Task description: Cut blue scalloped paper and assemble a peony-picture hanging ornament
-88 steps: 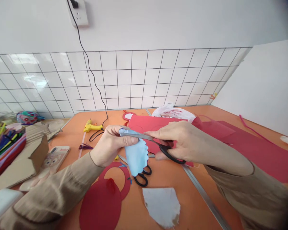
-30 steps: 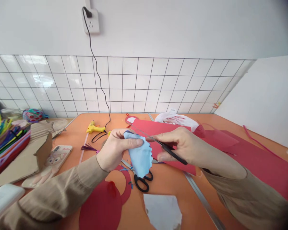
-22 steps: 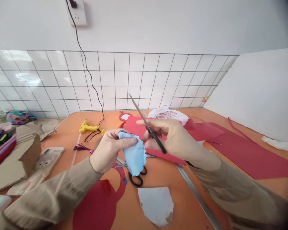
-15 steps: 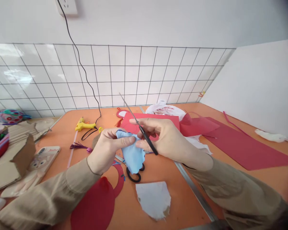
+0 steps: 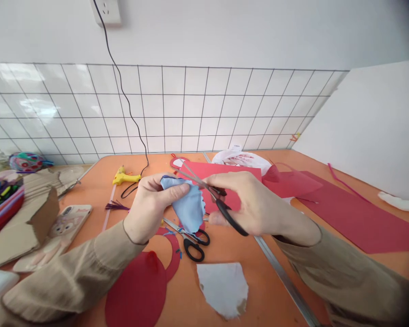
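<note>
A light blue cloth piece (image 5: 188, 206) with a scalloped right edge hangs from my left hand (image 5: 150, 204), pinched between thumb and fingers. My right hand (image 5: 252, 204) holds black-handled scissors (image 5: 229, 217), their parted blades pointing up and left, just above and right of the cloth. Another pair of black-handled scissors (image 5: 195, 250) lies on the orange table (image 5: 259, 295), partly hidden behind the cloth. A white cloth piece (image 5: 224, 288) rests below them, near the front.
Red round piece (image 5: 136, 290) at front left; red sheets (image 5: 354, 209) to the right. Yellow glue gun (image 5: 126, 177) with a black cord at back left. Cardboard (image 5: 20, 222) and a phone (image 5: 70, 225) on the left. White plastic bag (image 5: 241, 159) at the back.
My right hand has moved slightly right, away from the cloth, and the scissors in it have opened. The view has shifted a little left.
</note>
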`<state>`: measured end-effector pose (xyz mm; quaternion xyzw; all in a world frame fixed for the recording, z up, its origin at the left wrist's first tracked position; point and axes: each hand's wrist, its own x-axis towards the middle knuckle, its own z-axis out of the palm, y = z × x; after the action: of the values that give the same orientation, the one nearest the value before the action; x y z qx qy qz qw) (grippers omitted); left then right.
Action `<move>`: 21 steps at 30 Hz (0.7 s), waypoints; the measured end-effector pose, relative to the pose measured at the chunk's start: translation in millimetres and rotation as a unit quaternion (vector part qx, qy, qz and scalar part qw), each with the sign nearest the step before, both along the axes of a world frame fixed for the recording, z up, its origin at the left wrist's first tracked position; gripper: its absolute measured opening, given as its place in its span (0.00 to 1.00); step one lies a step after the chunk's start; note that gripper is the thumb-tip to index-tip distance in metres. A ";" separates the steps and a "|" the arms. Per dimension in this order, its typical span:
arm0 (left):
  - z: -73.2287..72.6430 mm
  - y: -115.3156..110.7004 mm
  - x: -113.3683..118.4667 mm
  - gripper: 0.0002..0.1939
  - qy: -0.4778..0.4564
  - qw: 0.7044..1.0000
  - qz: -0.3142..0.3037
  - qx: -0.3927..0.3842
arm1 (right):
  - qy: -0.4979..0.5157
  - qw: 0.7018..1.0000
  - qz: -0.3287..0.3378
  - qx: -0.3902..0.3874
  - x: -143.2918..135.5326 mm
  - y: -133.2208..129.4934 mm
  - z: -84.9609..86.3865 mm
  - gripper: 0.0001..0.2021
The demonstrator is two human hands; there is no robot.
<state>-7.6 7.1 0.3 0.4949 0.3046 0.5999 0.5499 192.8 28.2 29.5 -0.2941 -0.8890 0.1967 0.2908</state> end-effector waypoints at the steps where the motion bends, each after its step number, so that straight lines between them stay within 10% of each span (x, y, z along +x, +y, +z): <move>1: 0.4 0.0 -0.7 0.07 -0.002 1.000 0.003 0.003 | -0.013 1.000 0.003 0.013 0.0 0.4 -1.1 0.11; 9: 1.2 1.8 -2.5 0.06 0.000 0.999 0.021 0.034 | -0.026 0.989 -0.020 0.146 0.9 0.3 -5.9 0.10; 21: 1.1 3.7 -5.5 0.06 0.037 0.996 0.056 0.061 | -0.042 0.988 -0.034 0.144 4.4 -2.8 -1.2 0.08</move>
<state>-13.1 10.8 1.3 0.5317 0.3149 0.6286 0.4723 197.3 25.4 28.3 -0.2873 -0.9090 0.0436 0.2987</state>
